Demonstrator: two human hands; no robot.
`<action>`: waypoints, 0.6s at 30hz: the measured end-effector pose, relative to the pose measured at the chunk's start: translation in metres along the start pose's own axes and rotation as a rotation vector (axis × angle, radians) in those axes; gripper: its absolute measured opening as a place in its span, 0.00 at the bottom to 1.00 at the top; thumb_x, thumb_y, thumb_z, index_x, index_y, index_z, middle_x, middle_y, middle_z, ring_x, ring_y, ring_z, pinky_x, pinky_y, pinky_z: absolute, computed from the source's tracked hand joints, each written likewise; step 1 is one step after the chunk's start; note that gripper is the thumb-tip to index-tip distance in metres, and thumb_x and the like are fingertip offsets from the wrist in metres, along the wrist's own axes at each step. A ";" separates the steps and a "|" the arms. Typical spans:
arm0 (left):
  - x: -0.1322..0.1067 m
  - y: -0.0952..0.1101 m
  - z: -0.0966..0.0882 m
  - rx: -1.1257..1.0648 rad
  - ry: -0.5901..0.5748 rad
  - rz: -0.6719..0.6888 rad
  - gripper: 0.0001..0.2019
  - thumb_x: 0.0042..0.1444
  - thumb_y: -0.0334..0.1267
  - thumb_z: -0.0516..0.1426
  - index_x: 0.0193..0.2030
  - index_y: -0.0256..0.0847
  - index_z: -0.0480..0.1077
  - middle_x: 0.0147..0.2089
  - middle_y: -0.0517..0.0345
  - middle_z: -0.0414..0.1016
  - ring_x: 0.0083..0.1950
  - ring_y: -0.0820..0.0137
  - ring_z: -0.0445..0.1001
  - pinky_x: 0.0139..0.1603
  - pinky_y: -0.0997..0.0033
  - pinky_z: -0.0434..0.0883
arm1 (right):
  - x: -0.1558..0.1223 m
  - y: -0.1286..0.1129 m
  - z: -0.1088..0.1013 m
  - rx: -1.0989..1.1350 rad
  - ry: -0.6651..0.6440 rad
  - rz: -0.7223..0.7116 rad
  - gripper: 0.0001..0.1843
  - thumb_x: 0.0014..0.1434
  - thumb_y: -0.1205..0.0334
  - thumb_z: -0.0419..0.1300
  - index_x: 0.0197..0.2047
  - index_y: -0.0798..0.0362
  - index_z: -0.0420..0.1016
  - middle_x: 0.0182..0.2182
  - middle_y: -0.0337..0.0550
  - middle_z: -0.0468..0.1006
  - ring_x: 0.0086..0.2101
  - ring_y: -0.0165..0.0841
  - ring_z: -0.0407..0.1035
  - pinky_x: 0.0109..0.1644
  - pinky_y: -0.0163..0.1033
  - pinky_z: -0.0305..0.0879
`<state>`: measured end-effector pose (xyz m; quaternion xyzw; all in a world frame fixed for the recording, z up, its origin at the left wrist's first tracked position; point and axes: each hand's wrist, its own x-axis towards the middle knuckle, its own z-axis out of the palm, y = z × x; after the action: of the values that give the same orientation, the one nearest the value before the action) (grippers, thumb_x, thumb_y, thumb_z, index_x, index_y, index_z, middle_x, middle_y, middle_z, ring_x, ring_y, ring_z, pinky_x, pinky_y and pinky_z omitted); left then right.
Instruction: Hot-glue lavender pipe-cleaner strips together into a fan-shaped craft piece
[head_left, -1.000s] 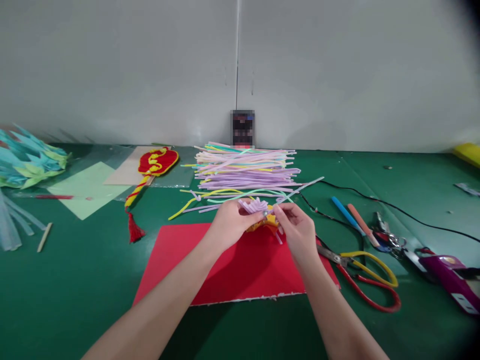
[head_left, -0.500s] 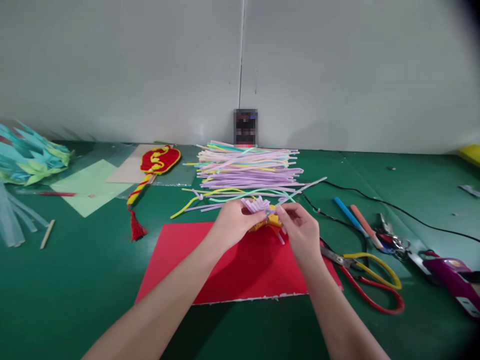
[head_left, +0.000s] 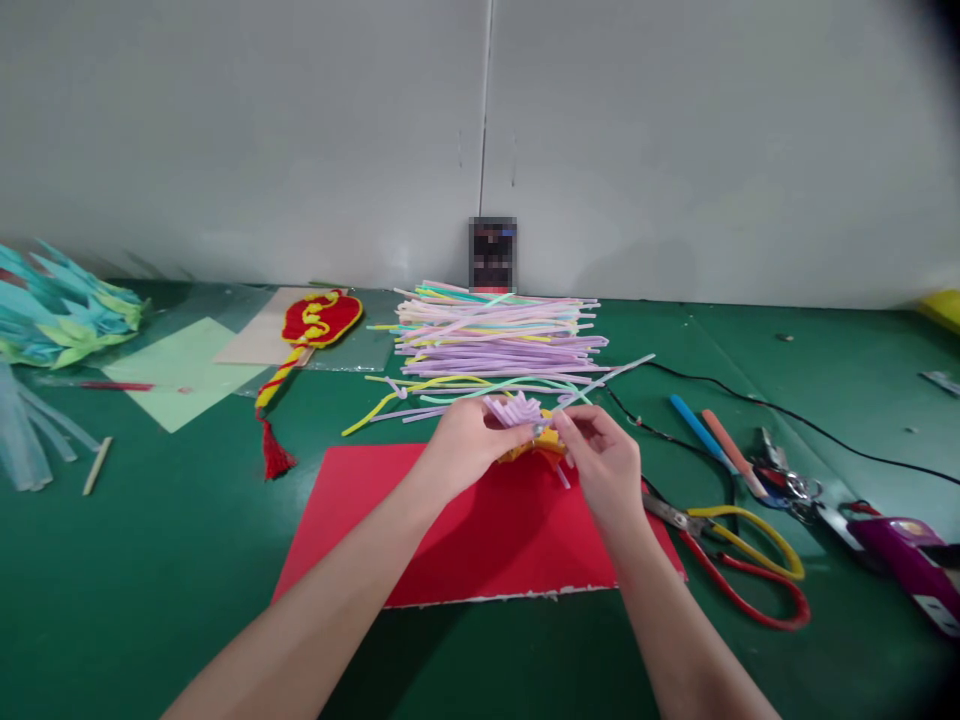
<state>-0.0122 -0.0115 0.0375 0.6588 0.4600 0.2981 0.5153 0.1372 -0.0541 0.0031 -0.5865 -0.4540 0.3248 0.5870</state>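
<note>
Lilac bunch of short fuzzy stems point(head_left: 517, 407) is in the middle, raised over the far part of a red sheet point(head_left: 450, 550), between the two hands. From the near side, both forearms come over the green desk point(head_left: 150, 600) and lean inward, so the hands meet nearly in front of the person. The left hand point(head_left: 472, 440) is closed around the bunch, with its thumb laid along the near side; its other fingers are mostly hidden. The right hand point(head_left: 606, 455) is pinched almost shut, thumb against fingertips, on a pale strip point(head_left: 626, 368) which sticks out to the far right. Below the bunch shows a yellow-orange piece point(head_left: 529, 450) (I cannot tell how it is joined). I judge that the step is fastening the strip at the bunch; the next move would ask for a steady left hold and a firm right pull. Farther away, many loose stems point(head_left: 495, 340) lie in a row.
</note>
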 end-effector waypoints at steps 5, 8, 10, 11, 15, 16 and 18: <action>0.001 -0.001 -0.001 0.018 0.026 -0.001 0.11 0.46 0.42 0.60 0.36 0.40 0.72 0.38 0.57 0.77 0.39 0.66 0.75 0.39 0.69 0.68 | 0.000 0.000 0.000 -0.023 0.010 0.001 0.11 0.51 0.54 0.61 0.30 0.54 0.72 0.24 0.37 0.71 0.23 0.26 0.63 0.24 0.31 0.57; 0.001 -0.002 -0.001 0.011 0.017 -0.010 0.10 0.47 0.42 0.59 0.36 0.40 0.72 0.37 0.57 0.77 0.39 0.66 0.74 0.39 0.69 0.68 | 0.000 0.000 0.001 -0.024 0.005 -0.004 0.11 0.51 0.54 0.60 0.30 0.53 0.72 0.24 0.37 0.71 0.24 0.26 0.63 0.24 0.31 0.58; 0.001 -0.001 -0.001 0.010 0.012 -0.016 0.11 0.47 0.42 0.59 0.36 0.40 0.73 0.37 0.56 0.77 0.38 0.66 0.74 0.39 0.68 0.68 | 0.000 0.000 0.001 -0.019 0.001 -0.004 0.11 0.51 0.54 0.60 0.30 0.53 0.72 0.24 0.37 0.71 0.24 0.26 0.63 0.24 0.31 0.58; 0.001 0.000 -0.001 0.007 0.010 -0.019 0.11 0.47 0.42 0.59 0.36 0.39 0.73 0.37 0.56 0.77 0.39 0.65 0.74 0.39 0.68 0.68 | 0.000 0.000 0.001 -0.018 -0.001 -0.003 0.11 0.51 0.54 0.60 0.30 0.53 0.72 0.24 0.37 0.71 0.24 0.26 0.63 0.24 0.31 0.58; 0.001 0.003 0.000 -0.022 -0.005 -0.042 0.10 0.46 0.41 0.59 0.34 0.38 0.73 0.36 0.55 0.77 0.39 0.64 0.74 0.37 0.69 0.68 | 0.000 0.000 0.000 -0.023 -0.010 -0.005 0.11 0.51 0.54 0.60 0.30 0.53 0.72 0.24 0.38 0.71 0.24 0.26 0.63 0.24 0.31 0.57; 0.001 0.004 0.000 -0.023 -0.005 -0.046 0.10 0.46 0.41 0.60 0.33 0.38 0.73 0.36 0.55 0.77 0.38 0.65 0.75 0.37 0.69 0.68 | 0.000 0.000 0.000 -0.022 -0.010 -0.006 0.11 0.51 0.54 0.60 0.30 0.53 0.72 0.24 0.38 0.71 0.23 0.26 0.63 0.24 0.31 0.57; 0.001 0.004 0.001 -0.019 0.000 -0.040 0.10 0.45 0.41 0.60 0.33 0.38 0.72 0.35 0.56 0.77 0.37 0.65 0.75 0.36 0.71 0.68 | 0.000 0.001 0.000 -0.018 -0.007 -0.006 0.11 0.51 0.54 0.61 0.30 0.53 0.72 0.24 0.38 0.71 0.23 0.26 0.63 0.24 0.32 0.57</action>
<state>-0.0101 -0.0107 0.0409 0.6446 0.4700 0.2922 0.5275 0.1375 -0.0539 0.0023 -0.5893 -0.4605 0.3209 0.5811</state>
